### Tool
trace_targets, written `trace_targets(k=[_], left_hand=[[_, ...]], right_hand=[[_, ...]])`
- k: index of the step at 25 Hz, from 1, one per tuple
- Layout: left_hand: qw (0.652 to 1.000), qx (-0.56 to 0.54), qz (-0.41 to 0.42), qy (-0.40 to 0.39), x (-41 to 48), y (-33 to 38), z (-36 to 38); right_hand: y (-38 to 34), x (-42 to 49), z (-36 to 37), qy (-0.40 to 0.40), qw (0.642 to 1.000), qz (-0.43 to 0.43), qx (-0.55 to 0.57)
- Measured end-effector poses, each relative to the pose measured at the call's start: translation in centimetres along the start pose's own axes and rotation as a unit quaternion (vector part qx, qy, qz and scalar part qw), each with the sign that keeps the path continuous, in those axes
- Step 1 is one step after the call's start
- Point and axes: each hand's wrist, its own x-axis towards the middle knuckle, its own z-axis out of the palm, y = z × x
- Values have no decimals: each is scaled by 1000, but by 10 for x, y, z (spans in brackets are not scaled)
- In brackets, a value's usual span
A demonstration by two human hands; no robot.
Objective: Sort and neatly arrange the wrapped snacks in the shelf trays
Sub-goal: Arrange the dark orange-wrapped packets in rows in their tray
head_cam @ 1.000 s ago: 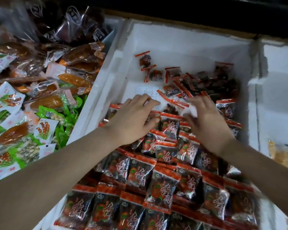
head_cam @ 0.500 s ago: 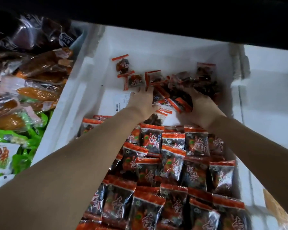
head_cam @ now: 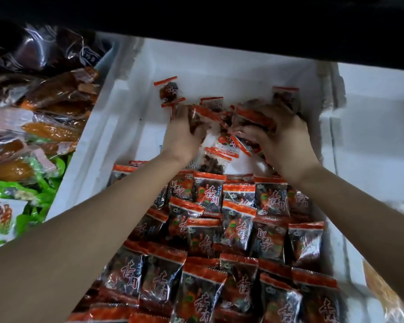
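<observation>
White foam tray [head_cam: 126, 108], centre of the shelf: holds the red-topped snack packets.

Near half of the tray: packet rows [head_cam: 210, 194], overlapping like shingles, red seal strips at the top. The bodies are dark with red lettering, and the rows fill the tray from wall to wall toward you.

Far half: loose heap [head_cam: 222, 148] of the same packets, jumbled at all angles near the back wall, with bare white floor to its left.

Your left hand [head_cam: 181, 136]: at the left flank of the heap, fingers curled round a bunch of packets, forearm crossing over the rows.

Your right hand [head_cam: 285, 141]: at the right flank of the heap, fingers curled over another bunch, gripping it from above. The two hands sit near each other, with a few loose packets between them.

Stray packet [head_cam: 169, 90]: lies apart on the tray floor beyond your left hand, close to the back wall.

Corner packet [head_cam: 286, 96]: stands at the back right, behind your right hand.

Left of the tray: orange-brown wrapped snacks [head_cam: 49, 131] piled loosely, green-wrapped packs [head_cam: 37, 190] nearer you, dark glossy bags [head_cam: 56, 52] at the back.

Right of the tray: second foam tray [head_cam: 378, 113], white, with a yellow-orange packet [head_cam: 380, 292] at the picture's edge.

Dark shelf board [head_cam: 219, 19]: overhangs everything at the top.
</observation>
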Motion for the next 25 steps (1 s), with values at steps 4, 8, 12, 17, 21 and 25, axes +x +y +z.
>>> trace_targets(k=[4,8,12,17,21,25], left_hand=[[970,-233,-68,-29,-27,8,-13],[954,-282,-52,-93,-63,17,-26],[975,-218,-13,-49,-80,10,-39],[977,-204,-47,25,-77,-3,-55],[979,-188,-57,44,-76,-14,-64],[979,-191,-65,38,-77,-18,-64]], right_hand=[[-19,-9,4,-56,990,86,94],[-32,-10,15,-104,981,81,144],[-34,-6,23,-126,976,77,160],[5,6,32,-238,971,38,-13],[24,10,43,-333,940,32,-68],[24,15,58,-336,932,-4,-138]])
